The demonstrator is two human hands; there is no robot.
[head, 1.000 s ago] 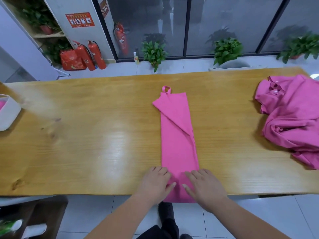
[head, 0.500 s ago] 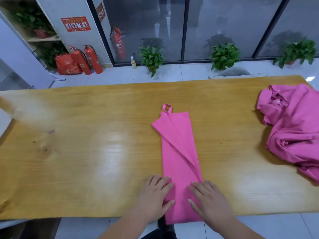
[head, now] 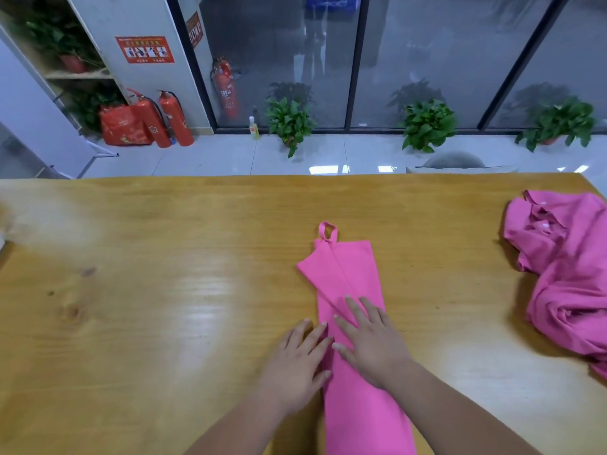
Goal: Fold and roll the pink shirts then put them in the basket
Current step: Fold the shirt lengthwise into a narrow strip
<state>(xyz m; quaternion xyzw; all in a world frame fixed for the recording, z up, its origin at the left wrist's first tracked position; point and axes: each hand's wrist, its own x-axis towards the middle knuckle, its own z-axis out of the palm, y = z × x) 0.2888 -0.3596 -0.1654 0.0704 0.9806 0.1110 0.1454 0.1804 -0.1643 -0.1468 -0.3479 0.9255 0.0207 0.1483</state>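
Two flat-open grips, left hand [head: 295,359] and right hand [head: 372,351], on pink shirt [head: 348,270] lengthwise away, loop [head: 327,232] farthest.

folded shirt [head: 348,284] mid-table [head: 164,290], both hands on it, shirt pile [head: 571,274] right

Two bare hands and forearms, seen from above

The left hand [head: 295,366] and right hand [head: 371,349] are uncovered. So are the left forearm [head: 236,428] and right forearm [head: 460,412], which stay bare right down to the near edge of the view, where the wide lens makes them look broader. The fingers [head: 353,305] are fairly short and rounded, ending in closely trimmed nails with pale tips. Faint creases mark the knuckles, and the backs of both hands look smooth. The outlines are slightly soft with blur, so finer detail cannot be made out.
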